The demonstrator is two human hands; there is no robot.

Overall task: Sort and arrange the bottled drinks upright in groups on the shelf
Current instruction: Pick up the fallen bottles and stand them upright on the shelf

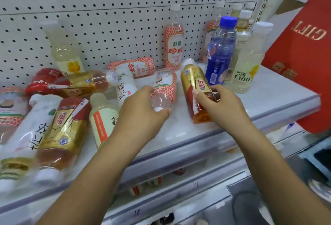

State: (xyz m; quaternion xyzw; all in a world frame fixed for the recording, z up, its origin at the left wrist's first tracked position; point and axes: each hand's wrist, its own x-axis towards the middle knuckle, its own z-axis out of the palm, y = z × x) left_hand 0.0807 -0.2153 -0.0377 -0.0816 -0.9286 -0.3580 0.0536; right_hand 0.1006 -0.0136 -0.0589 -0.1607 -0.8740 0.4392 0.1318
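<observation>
Currently held: the left grip [141, 112] is curling round the clear neck end of a lying lychee bottle [164, 88]; the right grip [222, 103] is clamping the lower body of a gold-labelled bottle [194, 85], whose white cap is pointing toward twelve o'clock.
Place: both bottles are sitting mid-shelf [268, 97], with the fallen heap [62, 117] at nine o'clock and the standing group at two o'clock.
Risk, knocking: the gold-labelled bottle's cap is lying just beside the blue bottle [220, 51]; swinging it upright carelessly is likely to topple that one and the C100 bottle [249, 63] next to it.
Risk, slipping: each grip is working one-handed on glossy shrink film, so a bottle may be sliding out mid-lift.
Risk, rolling: round bodies are resting on a smooth shelf, and a nudged one could be heading for the front edge at six o'clock.
Materials: clear thin plastic bottles, shiny film labels, screw caps, painted metal pegboard [107, 10].
Shapes: tall cylinders narrowing to slim necks, so they are probably standing tippily.
</observation>
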